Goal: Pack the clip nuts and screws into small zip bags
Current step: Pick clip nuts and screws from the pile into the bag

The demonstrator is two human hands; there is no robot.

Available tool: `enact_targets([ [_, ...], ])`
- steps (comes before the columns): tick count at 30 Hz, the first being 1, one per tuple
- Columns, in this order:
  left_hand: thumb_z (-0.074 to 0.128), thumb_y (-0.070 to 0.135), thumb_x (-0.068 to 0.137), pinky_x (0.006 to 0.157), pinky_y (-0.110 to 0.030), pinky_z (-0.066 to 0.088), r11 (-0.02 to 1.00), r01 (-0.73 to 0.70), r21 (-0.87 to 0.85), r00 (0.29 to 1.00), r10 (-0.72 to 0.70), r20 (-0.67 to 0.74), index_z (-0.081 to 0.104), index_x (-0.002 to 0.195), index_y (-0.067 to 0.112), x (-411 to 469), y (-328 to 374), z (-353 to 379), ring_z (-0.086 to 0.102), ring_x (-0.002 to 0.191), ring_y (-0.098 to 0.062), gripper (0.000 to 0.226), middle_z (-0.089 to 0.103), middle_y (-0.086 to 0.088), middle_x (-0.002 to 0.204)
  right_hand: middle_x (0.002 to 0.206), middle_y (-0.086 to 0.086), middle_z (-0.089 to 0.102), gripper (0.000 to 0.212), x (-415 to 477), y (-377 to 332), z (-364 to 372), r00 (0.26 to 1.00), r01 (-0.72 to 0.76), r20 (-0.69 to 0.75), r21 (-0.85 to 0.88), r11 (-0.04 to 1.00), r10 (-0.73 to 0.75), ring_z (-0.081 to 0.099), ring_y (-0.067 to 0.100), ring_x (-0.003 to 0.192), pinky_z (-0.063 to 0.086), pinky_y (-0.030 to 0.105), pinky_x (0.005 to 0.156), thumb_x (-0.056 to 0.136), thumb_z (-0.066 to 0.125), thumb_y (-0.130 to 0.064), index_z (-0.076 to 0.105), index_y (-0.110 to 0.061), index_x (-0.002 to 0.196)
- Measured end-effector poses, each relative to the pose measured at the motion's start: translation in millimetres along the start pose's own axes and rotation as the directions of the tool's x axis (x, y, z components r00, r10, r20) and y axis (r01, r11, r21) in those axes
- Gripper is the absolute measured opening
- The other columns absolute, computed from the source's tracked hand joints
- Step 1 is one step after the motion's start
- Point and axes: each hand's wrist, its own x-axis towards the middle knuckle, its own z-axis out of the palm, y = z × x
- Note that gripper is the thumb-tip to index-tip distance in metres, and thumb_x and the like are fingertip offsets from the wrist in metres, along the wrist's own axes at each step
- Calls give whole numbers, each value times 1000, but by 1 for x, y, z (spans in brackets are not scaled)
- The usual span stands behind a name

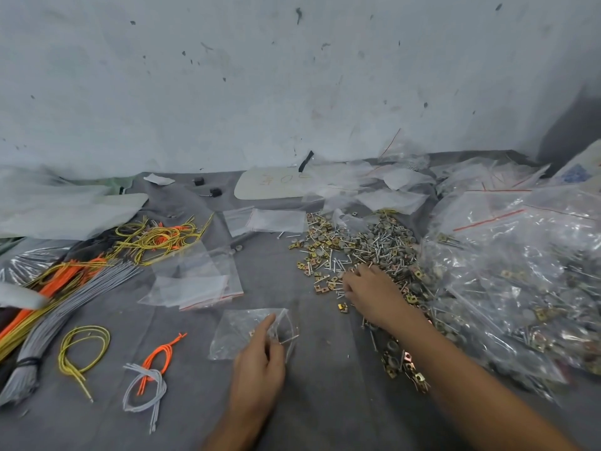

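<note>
A small clear zip bag [237, 330] lies on the grey cloth in front of me with a few screws and nuts inside. My left hand [260, 362] holds its open mouth, fingers pinching the plastic. My right hand [370, 291] reaches into the loose pile of brass clip nuts and silver screws [354, 245], fingertips down among the pieces at the pile's near edge. What the fingers hold is hidden. One clip nut [342, 307] lies alone beside that hand.
Empty zip bags [195, 288] lie left of the pile, more [266, 221] farther back. Large bags of packed hardware [520, 271] fill the right side. Bundles of orange, yellow and grey wires [65, 288] and loose wire loops [84, 353] cover the left. A wall stands behind.
</note>
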Motion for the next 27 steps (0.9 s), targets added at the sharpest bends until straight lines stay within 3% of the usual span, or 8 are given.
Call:
enact_targets([
  [5,50,14,101,69,-35,50,1000,0,2,1000,0,-7,55,142,28,-1,2,0,59,64,-7,44,66,1,68,124,5,50,17,-2,-2,-3,999,-23,38,-21,1000,23,46,26,112,43,39,94,102,48,-31,54,-21,114],
  [10,49,16,102,69,-35,50,1000,4,18,1000,-4,2,54,142,31,-2,5,-1,59,62,-7,44,66,1,67,131,13,49,27,-2,-11,-2,994,51,101,-163,985,-35,45,30,116,37,41,100,102,42,-23,51,-10,123],
  [20,48,21,101,66,-30,46,999,-6,48,1000,6,-7,56,139,36,-3,3,0,60,66,-5,41,65,6,67,142,21,42,41,-9,-27,-2,999,10,37,-361,932,4,41,36,129,35,44,108,98,39,-7,41,1,138],
  [24,48,21,100,68,-30,45,998,1,57,1000,-1,-1,55,140,34,-3,3,-1,60,69,-7,42,66,5,72,138,20,47,38,-10,-31,-9,1000,18,7,-304,952,-17,45,34,126,39,41,107,99,39,-8,42,1,136],
  [27,48,21,101,69,-31,47,998,-5,64,1000,5,0,55,141,33,-3,3,-1,61,70,-8,42,68,5,75,117,16,62,22,-18,-32,-18,999,-24,-49,-75,997,20,59,32,105,47,40,87,100,41,-12,50,-6,120],
])
